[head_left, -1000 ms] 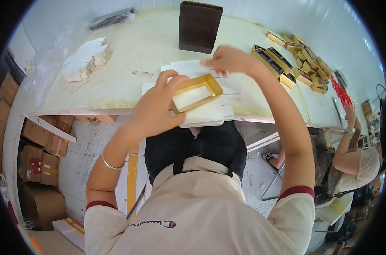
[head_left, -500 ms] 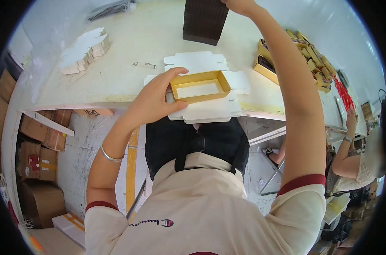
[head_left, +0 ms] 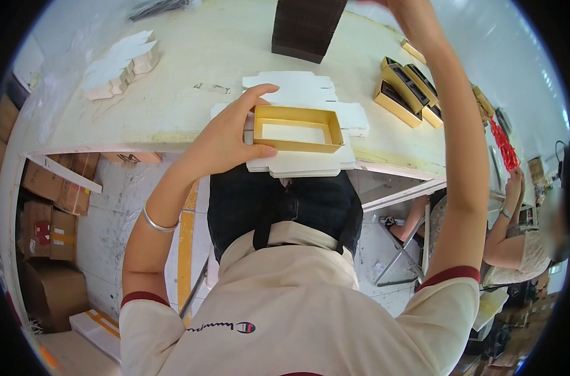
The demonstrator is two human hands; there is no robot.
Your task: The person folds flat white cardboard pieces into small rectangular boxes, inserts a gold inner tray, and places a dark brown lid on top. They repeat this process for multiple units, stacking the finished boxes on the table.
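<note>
An open gold box (head_left: pixel 331 135) with a white bottom rests on a stack of flat white box blanks (head_left: pixel 291 164) at the table's front edge. My left hand (head_left: pixel 232 135) is closed on the box's left end, thumb on the near side and fingers at the far side. At the top edge, right of a tall dark brown stack (head_left: pixel 307 28), is my right hand (head_left: pixel 413 19). Its fingers are mostly cut off by the picture's edge. A bit of red shows beside them, and whether they hold it cannot be made out.
Gold boxes with dark contents (head_left: pixel 404 91) lie on the right of the table. Folded white cartons (head_left: pixel 122 69) stand at the left. Beyond my right arm a co-worker's hand (head_left: pixel 516 178) touches red ribbon-like material (head_left: pixel 503 144). Brown cartons (head_left: pixel 56 291) sit below left.
My right hand has moved right, away from the dark stack's top. The gold box has turned slightly in my left hand and now sits straighter.
</note>
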